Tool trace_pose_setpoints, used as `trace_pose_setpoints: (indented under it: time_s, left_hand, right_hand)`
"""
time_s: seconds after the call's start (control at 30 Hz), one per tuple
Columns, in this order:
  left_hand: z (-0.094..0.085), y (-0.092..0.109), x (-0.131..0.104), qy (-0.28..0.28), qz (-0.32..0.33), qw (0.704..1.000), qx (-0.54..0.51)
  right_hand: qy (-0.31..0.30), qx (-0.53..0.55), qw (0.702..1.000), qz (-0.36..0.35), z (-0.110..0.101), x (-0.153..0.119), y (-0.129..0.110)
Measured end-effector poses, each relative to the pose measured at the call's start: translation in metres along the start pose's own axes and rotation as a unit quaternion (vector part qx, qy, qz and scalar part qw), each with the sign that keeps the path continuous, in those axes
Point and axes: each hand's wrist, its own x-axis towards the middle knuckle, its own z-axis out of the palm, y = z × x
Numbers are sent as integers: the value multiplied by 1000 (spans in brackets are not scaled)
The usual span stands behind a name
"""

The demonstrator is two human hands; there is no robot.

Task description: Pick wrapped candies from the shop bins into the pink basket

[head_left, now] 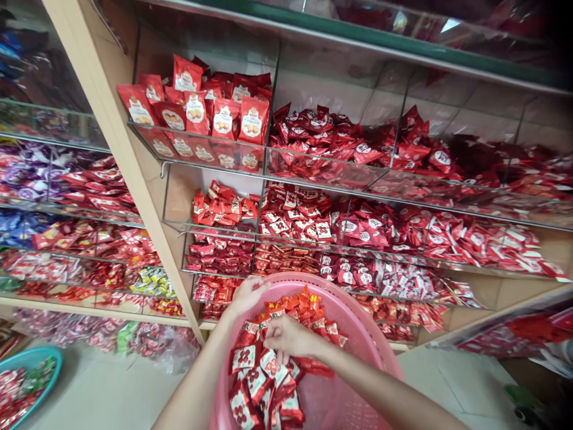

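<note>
A round pink plastic basket [353, 301] stands in front of me, holding several small red and white candy packets [256, 382] and a cluster of orange-red packets [304, 304]. My left hand [250, 294] is closed on the basket's far left rim, its fingertips curled over the edge. Inside the basket, my right hand [289, 337] has its fingers bent down onto the packets. It pinches a white-and-red candy packet [274, 365] lying near the middle of the pile. The palm of that hand covers some of the packets below it.
Tiered wooden shelves with glass fronts [322, 161] rise behind the basket, filled with red snack packets [194, 110]. More compartments of wrapped sweets [154, 280] lie left of the wooden post [120, 167]. On the floor, a teal basin [57, 364] holds wrapped sweets beside plastic-bagged packets [147, 343].
</note>
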Motion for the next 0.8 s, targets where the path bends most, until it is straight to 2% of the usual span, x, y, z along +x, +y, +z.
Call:
trace_pose_setpoints:
  time_s: [0.13,0.2,0.27,0.33,0.43,0.5,0.57,0.63,0.7,0.8]
  left_hand:
    - [0,-1,1,-5,13,1000,6]
    - [1,-1,1,-4,11,1000,7]
    - [1,-1,0,-5,8,1000,8]
    - [0,-1,0,-8,4,1000,11]
    - [-1,1,-2,-13,-2,1000,14]
    - [-2,2,-2,-15,-4,1000,17]
    - [-2,3,-3,-13,0,1000,21]
    - [-2,4,-3,-9,6,1000,23]
    - [-2,3,-3,-9,9,1000,23]
    - [-1,3,-3,-8,11,1000,19]
  right_hand:
    - [24,-13,1000,-4,4,-4,-2]
    - [45,-59,997,-24,2,-8,-6]
    - [94,-140,984,-65,-5,-13,-17]
    - [162,-227,952,-127,-17,-20,-35]
    - [248,-305,892,-224,-46,-31,-76]
    - [293,-355,851,-252,-70,-36,-105]
    - [329,-438,796,-257,-94,-36,-131]
    - [317,-522,747,-262,-114,-31,-151]
    - [278,-587,712,-266,-128,-22,-163]
    - [225,-636,690,-262,-139,-6,-174]
